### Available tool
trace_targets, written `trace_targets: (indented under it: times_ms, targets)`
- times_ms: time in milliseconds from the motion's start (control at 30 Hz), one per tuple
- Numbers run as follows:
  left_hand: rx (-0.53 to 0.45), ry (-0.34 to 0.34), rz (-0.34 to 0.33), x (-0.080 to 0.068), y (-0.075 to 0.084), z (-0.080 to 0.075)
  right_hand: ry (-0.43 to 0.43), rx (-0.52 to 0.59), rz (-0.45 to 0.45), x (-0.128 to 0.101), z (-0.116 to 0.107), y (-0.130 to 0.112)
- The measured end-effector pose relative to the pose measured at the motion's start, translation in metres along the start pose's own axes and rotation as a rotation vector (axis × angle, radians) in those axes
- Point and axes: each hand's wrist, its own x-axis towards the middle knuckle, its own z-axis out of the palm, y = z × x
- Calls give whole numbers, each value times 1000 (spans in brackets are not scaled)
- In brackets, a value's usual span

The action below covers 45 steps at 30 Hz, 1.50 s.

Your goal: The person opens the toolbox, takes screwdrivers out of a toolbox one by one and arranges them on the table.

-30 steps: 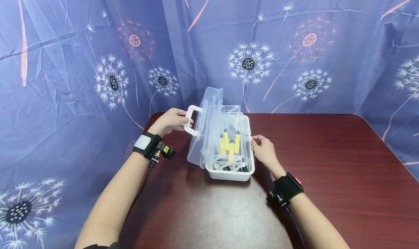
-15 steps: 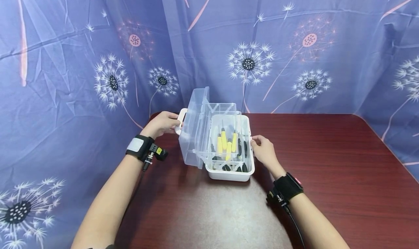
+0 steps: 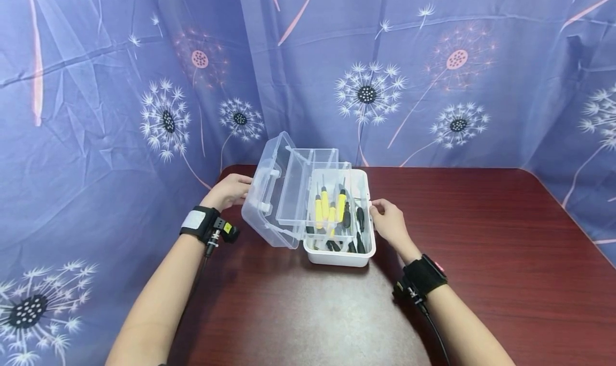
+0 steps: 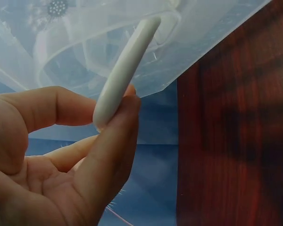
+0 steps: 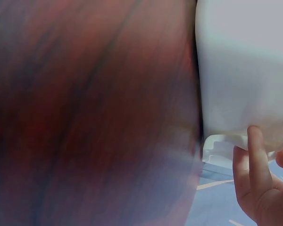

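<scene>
Left hand [image 3: 226,191] at the far left side of the box, fingers curled round the white handle [image 4: 125,70] of the clear lid [image 3: 267,200]; handle pinched between thumb and fingertips in the left wrist view; lid swung open to the left, tilted well past upright, its edge near the table but whether touching cannot be told.

Right hand [image 3: 390,222] against the right wall of the white box base [image 3: 339,256], thumb and fingertips resting on the rim; fingers loosely bent in the head view; grip probably a light pinch on the rim, though the blurred right wrist view shows only a fingertip [image 5: 254,141] laid on the white wall.

Box standing on the dark red table [image 3: 481,248], towards its far left part, near the back edge; clear inner tray [image 3: 332,195] raised between lid and base; yellow-handled tools [image 3: 329,208] lying side by side in the tray, tips pointing away; black-handled tools [image 3: 358,221] just beside them on the right and lower in the base.

Black wrist straps with small cameras on both forearms; blue curtain with dandelion print [image 3: 366,93] hanging behind and to the left of the table.
</scene>
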Motion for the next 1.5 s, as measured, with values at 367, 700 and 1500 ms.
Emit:
trace_targets:
  times_ms: [367, 700, 1500]
  targets:
    - [-80, -33, -2, 5, -20, -2, 3, -19, 1, 0, 1, 4]
    - [-173, -42, -29, 6, -34, -2, 18, -43, -13, -1, 1, 2]
    - [-199, -38, -52, 15, -62, 6, 14, -71, -18, -1, 2, 1]
